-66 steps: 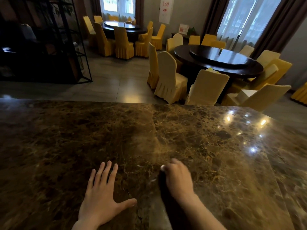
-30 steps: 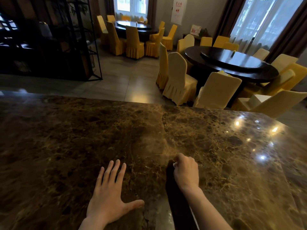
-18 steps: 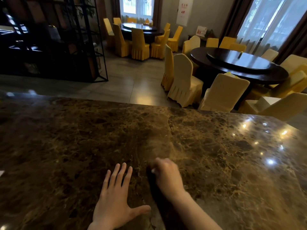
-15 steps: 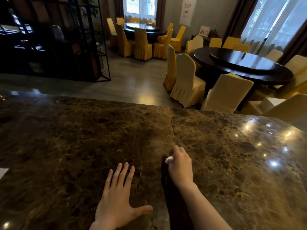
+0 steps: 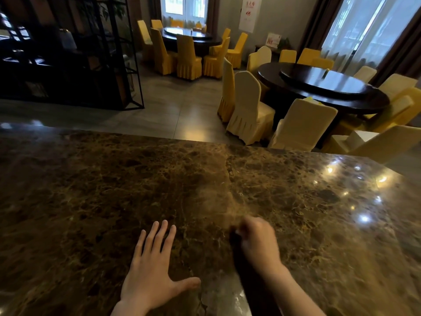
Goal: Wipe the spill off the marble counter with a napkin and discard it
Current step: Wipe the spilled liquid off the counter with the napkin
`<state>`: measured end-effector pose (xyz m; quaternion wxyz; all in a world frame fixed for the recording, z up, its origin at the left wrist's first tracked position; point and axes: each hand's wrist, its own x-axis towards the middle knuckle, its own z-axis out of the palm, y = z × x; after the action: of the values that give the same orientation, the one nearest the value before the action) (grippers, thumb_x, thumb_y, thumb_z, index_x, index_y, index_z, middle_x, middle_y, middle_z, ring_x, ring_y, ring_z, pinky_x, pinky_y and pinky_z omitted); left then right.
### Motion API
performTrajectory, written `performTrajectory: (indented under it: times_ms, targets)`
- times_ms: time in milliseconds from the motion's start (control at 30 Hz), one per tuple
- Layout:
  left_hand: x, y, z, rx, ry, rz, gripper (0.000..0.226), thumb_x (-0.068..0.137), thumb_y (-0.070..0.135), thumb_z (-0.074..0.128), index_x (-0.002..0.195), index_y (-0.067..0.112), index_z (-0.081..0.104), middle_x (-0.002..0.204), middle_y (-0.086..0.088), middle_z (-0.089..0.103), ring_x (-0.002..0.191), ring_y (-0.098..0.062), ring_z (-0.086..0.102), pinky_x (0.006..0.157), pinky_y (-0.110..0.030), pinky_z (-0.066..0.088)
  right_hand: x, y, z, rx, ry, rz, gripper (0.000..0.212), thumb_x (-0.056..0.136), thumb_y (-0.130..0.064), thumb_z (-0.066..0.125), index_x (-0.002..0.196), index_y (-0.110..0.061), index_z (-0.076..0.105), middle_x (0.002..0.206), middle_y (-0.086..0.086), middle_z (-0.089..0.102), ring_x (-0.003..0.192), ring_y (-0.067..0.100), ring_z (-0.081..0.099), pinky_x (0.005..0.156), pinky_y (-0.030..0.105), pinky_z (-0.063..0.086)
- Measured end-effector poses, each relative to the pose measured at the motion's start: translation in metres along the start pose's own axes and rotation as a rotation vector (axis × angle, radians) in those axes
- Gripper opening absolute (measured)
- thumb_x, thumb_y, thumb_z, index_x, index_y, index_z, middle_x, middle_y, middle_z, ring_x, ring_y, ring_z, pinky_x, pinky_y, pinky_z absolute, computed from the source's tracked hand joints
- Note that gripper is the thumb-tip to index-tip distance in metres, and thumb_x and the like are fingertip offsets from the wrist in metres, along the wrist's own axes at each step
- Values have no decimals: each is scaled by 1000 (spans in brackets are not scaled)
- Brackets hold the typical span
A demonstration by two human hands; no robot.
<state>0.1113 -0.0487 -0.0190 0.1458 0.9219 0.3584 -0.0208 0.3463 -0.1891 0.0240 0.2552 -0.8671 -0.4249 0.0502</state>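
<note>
Pressing flat on the brown marble tabletop (image 5: pixel 91 190), the left hand (image 5: pixel 152 267) lies with fingers spread and holds nothing. Just beside it, the blurred right hand (image 5: pixel 257 241) is curled into a fist; the napkin itself is hidden inside that grip.

From my remote seat the room reads dim. Daylight comes through the sheer-curtained windows (image 5: pixel 373 30) at the top right, slightly blown out. Small ceiling-light glints speckle the polished brown marble desk (image 5: pixel 355 197) on its right. The right hand (image 5: pixel 257 240) is motion-blurred and casts a dark shadow leftward. Wide-angle bending curves the edges.
</note>
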Motion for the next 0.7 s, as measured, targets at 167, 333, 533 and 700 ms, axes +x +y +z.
performTrajectory:
  times_ms: [167, 333, 533, 700]
  targets:
    - [-1, -1, 2, 7, 22, 6, 142, 52, 116, 17, 158, 30, -24, 166, 9, -32, 148, -12, -39, 128, -49, -16, 3, -24, 8, 3, 128, 199, 19, 87, 2, 65, 77, -14, 63, 84, 2, 61, 83, 22, 60, 67, 28, 41]
    - [0, -2, 7, 21, 62, 14, 140, 54, 115, 18, 159, 30, -19, 169, 7, -26, 150, -12, -35, 126, -47, -18, -42, -52, 22, 52, -125, -203, 20, 83, -2, 67, 83, -22, 65, 86, -8, 66, 84, 10, 52, 69, 28, 49]
    - [-1, -2, 6, 7, 89, 14, 140, 54, 115, 19, 160, 31, -17, 169, 8, -24, 151, -12, -32, 127, -46, -18, -33, 30, -20, 31, 108, 235, 21, 80, 1, 72, 74, -18, 65, 78, 2, 69, 78, 22, 64, 64, 30, 49]
    - [-2, -1, 4, -3, 85, 6, 141, 53, 115, 19, 161, 30, -15, 169, 7, -24, 151, -12, -33, 127, -46, -18, -24, 3, -4, 1, 185, 341, 19, 79, 8, 66, 73, -9, 66, 79, 8, 69, 81, 30, 64, 63, 31, 40]
